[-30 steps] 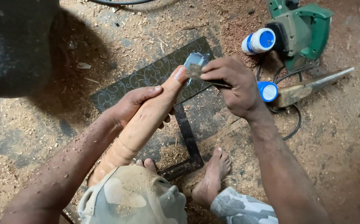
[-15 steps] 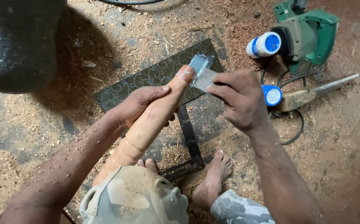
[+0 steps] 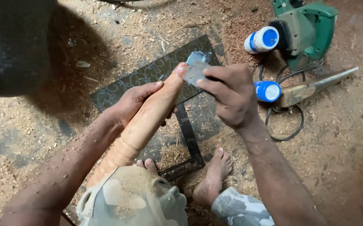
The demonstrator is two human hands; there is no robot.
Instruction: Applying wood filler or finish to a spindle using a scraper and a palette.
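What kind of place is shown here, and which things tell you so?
Most likely an informal woodworking workshop, with the work done on the ground. Sawdust and shavings cover the floor, a green power tool lies nearby, and the left hand steadies a turned wooden piece.

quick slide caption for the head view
Left hand steadies a turned wooden post while the right hand presses a small grey scrap against its tip.

upper bottle (image 3: 261,40): white, blue cap, lying on the sawdust floor beside the green power tool (image 3: 304,25)
lower bottle (image 3: 267,91): blue cap showing, near the right wrist
signs, screens: none
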